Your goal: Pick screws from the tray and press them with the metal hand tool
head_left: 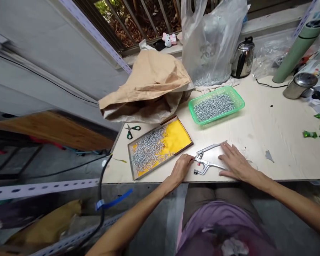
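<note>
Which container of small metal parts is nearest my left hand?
The flat yellow-bottomed tray, right beside your left hand. The green basket and the clear plastic bag sit farther back.

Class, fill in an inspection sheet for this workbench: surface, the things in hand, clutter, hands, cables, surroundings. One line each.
Surface: pale worktop, scuffed, with a chipped patch near the right hand.
Things in hand: metal hand press pliers lying flat; yellow tray and green basket, both holding small metal pieces.
Clutter: brown paper bag, plastic bag, scissors, kettle, green wrappers.
Hands: left hand touches the pliers' head; right hand lies flat on their handles.
Cables: black cable hangs off the left edge.
Surroundings: barred window behind, grey wall left.
</note>
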### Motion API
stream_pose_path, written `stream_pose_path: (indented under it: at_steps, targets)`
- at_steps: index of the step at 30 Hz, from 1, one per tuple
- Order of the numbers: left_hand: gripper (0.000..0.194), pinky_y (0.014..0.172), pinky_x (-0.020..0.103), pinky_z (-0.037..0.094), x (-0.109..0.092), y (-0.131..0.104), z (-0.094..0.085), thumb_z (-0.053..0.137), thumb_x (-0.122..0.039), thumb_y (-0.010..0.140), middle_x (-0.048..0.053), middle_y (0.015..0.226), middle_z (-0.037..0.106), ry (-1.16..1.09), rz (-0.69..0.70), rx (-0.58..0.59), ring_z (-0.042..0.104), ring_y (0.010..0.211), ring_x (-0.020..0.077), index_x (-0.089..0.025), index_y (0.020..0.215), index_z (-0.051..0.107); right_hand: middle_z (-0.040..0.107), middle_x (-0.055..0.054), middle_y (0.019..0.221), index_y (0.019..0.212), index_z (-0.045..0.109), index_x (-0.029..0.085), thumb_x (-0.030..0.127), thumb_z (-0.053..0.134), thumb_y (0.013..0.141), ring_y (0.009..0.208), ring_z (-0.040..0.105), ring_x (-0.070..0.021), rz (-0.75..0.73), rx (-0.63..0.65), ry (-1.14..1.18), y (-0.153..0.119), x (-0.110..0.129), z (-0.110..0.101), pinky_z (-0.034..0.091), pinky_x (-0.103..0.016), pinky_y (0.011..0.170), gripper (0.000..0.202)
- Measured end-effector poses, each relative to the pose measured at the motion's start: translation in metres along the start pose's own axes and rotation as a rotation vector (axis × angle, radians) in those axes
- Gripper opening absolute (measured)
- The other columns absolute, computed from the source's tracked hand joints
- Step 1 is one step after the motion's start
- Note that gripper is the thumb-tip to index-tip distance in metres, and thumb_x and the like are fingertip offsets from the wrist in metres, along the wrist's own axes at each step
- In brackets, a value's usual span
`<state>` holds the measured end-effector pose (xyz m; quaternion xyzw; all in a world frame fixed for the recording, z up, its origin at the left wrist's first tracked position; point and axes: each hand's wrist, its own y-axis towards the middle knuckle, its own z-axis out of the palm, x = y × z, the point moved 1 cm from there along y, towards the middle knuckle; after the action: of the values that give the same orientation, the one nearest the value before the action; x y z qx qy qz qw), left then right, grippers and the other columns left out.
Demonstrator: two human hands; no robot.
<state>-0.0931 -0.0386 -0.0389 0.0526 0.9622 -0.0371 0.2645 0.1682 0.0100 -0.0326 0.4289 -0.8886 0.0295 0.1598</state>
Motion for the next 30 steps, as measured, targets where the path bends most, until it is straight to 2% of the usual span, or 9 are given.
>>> stream_pose_path:
  at_steps: [5,9,13,18,21,24,27,30]
  targets:
    - [0.011,0.072,0.028,0.047,0.007,-0.003,-0.002,0.056,-0.016,0.087,0.005,0.08,0.065,0.094,0.008,-0.023,0.06,0.078,0.017,-0.016,0.085,0.066,0.034,-0.024,0.147,0.106,0.059,0.015,0.06,0.072,0.066,0.14,0.02,-0.0408,0.008,0.036,0.007,0.014,-0.006,-0.005,0.024,-0.061,0.109,0.061]
    - [0.009,0.072,0.028,0.046,0.007,-0.003,-0.008,0.057,-0.014,0.083,0.006,0.079,0.064,0.201,-0.024,0.085,0.06,0.079,0.0181,-0.016,0.079,0.066,0.04,-0.023,0.143,0.106,0.059,0.016,0.062,0.072,0.065,0.138,0.026,-0.0412,0.015,0.075,0.019,0.018,-0.009,-0.007,0.023,-0.062,0.109,0.063]
    - [0.008,0.071,0.028,0.045,0.006,-0.002,-0.011,0.059,-0.013,0.08,0.006,0.08,0.066,0.165,-0.094,0.161,0.06,0.077,0.0179,-0.015,0.079,0.067,0.037,-0.021,0.146,0.106,0.058,0.018,0.059,0.072,0.067,0.138,0.027,-0.0392,0.018,0.048,0.045,0.017,-0.01,-0.006,0.025,-0.06,0.108,0.059]
    - [0.009,0.07,0.027,0.045,0.006,-0.003,-0.013,0.061,-0.018,0.078,0.006,0.078,0.068,-0.026,-0.192,0.136,0.061,0.076,0.0178,-0.015,0.077,0.07,0.036,-0.022,0.146,0.107,0.058,0.018,0.057,0.072,0.067,0.138,0.026,-0.0396,0.016,0.031,0.036,0.015,-0.01,-0.003,0.025,-0.061,0.107,0.058]
    - [0.017,0.058,0.024,0.043,0.005,-0.004,-0.011,0.065,-0.029,0.075,0.003,0.066,0.065,-0.337,-0.412,0.177,0.057,0.06,0.0136,-0.013,0.076,0.07,0.038,-0.019,0.146,0.108,0.058,0.02,0.057,0.071,0.069,0.138,0.026,-0.0389,0.01,0.018,0.035,0.015,-0.01,-0.002,0.024,-0.063,0.107,0.056]
    - [0.031,0.046,0.02,0.034,-0.002,-0.004,-0.007,0.072,-0.039,0.067,-0.002,0.052,0.057,-0.611,-0.611,0.233,0.044,0.045,0.0076,-0.009,0.075,0.07,0.038,-0.019,0.145,0.108,0.057,0.019,0.055,0.072,0.069,0.138,0.026,-0.0389,0.011,0.014,0.036,0.015,-0.01,-0.002,0.022,-0.063,0.108,0.056]
    - [0.034,0.042,0.018,0.025,-0.01,-0.003,-0.005,0.077,-0.04,0.061,-0.004,0.048,0.052,-0.672,-0.689,0.222,0.034,0.042,0.004,-0.009,0.072,0.07,0.038,-0.021,0.144,0.109,0.058,0.017,0.055,0.072,0.069,0.138,0.026,-0.0397,0.016,0.03,0.032,0.015,-0.01,-0.002,0.02,-0.063,0.109,0.057]
    - [0.036,0.039,0.019,0.019,-0.014,-0.002,-0.003,0.078,-0.042,0.061,-0.006,0.044,0.048,-0.668,-0.75,0.246,0.029,0.039,0.0032,-0.009,0.073,0.07,0.038,-0.022,0.144,0.109,0.057,0.016,0.056,0.072,0.069,0.138,0.025,-0.0402,0.021,0.046,0.015,0.015,-0.01,-0.001,0.019,-0.063,0.109,0.059]
